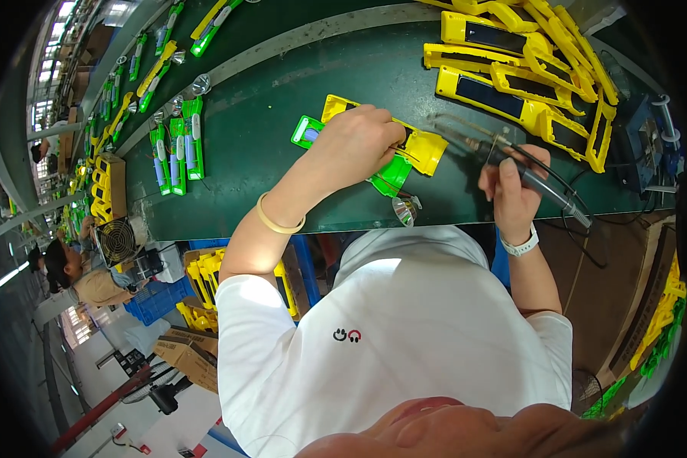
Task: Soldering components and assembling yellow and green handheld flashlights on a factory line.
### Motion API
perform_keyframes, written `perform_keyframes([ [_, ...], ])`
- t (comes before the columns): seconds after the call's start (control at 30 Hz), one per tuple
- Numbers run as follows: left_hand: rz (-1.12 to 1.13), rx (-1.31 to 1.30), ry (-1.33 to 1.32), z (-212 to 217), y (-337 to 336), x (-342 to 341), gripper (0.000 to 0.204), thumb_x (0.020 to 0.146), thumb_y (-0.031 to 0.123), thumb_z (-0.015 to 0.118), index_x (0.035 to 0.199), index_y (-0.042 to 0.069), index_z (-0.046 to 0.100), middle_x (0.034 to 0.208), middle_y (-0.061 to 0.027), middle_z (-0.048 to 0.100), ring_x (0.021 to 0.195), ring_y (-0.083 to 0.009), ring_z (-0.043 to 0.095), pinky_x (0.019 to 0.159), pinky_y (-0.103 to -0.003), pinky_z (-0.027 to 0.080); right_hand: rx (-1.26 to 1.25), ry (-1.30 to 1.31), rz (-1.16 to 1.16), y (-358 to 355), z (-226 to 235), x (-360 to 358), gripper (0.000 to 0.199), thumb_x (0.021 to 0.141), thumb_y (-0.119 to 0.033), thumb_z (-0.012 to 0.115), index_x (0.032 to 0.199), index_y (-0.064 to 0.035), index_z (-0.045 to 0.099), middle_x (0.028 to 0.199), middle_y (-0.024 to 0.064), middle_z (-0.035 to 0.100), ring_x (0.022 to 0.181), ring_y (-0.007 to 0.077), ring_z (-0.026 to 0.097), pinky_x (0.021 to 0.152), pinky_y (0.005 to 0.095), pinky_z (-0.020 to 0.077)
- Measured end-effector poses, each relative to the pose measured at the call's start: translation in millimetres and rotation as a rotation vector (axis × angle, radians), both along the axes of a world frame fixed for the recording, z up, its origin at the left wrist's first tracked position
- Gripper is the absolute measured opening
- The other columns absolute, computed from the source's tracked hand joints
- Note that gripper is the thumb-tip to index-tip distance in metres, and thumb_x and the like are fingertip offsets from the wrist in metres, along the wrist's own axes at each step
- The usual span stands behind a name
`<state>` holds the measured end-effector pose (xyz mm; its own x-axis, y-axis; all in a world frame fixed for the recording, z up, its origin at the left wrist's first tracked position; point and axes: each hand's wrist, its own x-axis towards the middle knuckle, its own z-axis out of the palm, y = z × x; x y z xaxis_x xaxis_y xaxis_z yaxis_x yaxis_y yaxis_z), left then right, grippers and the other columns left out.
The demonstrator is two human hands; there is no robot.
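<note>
My left hand [359,145] is closed over a yellow casing [427,150] with a dark panel, its fingertips pinched on something too small to make out. Under and beside that casing lies a green flashlight shell [307,131] with a pale blue cell, partly hidden by the hand. A clear reflector [405,211] hangs at the shell's near end by the table edge, thin wires close by. To the right, my right hand [513,191] grips a soldering iron [551,197] by its dark handle, tip pointing left toward the casing.
Yellow casings with dark panels [481,90] are heaped at the back right, near a dark blue box [637,141] with a cable. Several green flashlight halves [177,156] lie at the left. A person [91,278] is at the far left, beside a black fan [117,241].
</note>
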<state>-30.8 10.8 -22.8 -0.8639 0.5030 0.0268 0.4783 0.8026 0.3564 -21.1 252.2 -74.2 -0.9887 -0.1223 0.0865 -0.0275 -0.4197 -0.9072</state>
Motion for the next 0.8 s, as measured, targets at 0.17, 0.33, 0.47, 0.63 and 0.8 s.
perform_keyframes([
  [0.17,-0.013,-0.01,-0.031,-1,-1,0,0.013,0.068,0.007,0.064,0.081,0.006,0.061,0.075,-0.0076,0.056,0.076,-0.0264,0.056,0.066,-0.036,0.047,-0.046,-0.022,0.086,-30,12,-5,0.024,0.091,-0.005,0.049,0.107,-0.0026,0.031,0.102,0.0157,0.051,0.095,0.0288,0.062,0.075,0.0327,0.0552],
  [0.33,0.004,0.013,-0.036,-3,1,1,0.012,0.068,0.006,0.064,0.079,0.006,0.06,0.075,-0.0083,0.055,0.076,-0.0268,0.056,0.066,-0.036,0.046,-0.024,-0.03,0.126,-36,1,-17,0.025,0.091,-0.007,0.051,0.107,-0.0023,0.032,0.102,0.0152,0.051,0.092,0.0264,0.063,0.075,0.0321,0.0549],
  [0.47,0.022,0.021,-0.03,-5,7,3,0.012,0.068,0.005,0.064,0.079,0.005,0.059,0.075,-0.0089,0.055,0.076,-0.0273,0.056,0.066,-0.037,0.046,0.051,0.001,0.143,-28,0,-22,0.025,0.091,-0.008,0.05,0.108,-0.0022,0.032,0.099,0.0142,0.051,0.088,0.0248,0.064,0.071,0.0318,0.0554],
  [0.63,0.026,0.001,-0.004,-8,8,6,0.014,0.068,0.004,0.065,0.08,0.005,0.059,0.075,-0.0088,0.056,0.076,-0.0277,0.056,0.066,-0.037,0.046,0.013,-0.029,0.13,-29,1,-20,0.026,0.091,-0.008,0.051,0.107,-0.0018,0.032,0.098,0.0137,0.05,0.087,0.0247,0.064,0.07,0.0315,0.0555],
  [0.8,0.078,-0.008,0.02,-6,12,8,0.014,0.069,0.006,0.067,0.079,0.005,0.058,0.076,-0.0085,0.059,0.076,-0.0278,0.057,0.066,-0.036,0.047,0.0,-0.029,0.13,-30,1,-20,0.025,0.091,-0.007,0.051,0.107,-0.0015,0.033,0.097,0.0134,0.05,0.086,0.0248,0.064,0.07,0.0308,0.0553],
])
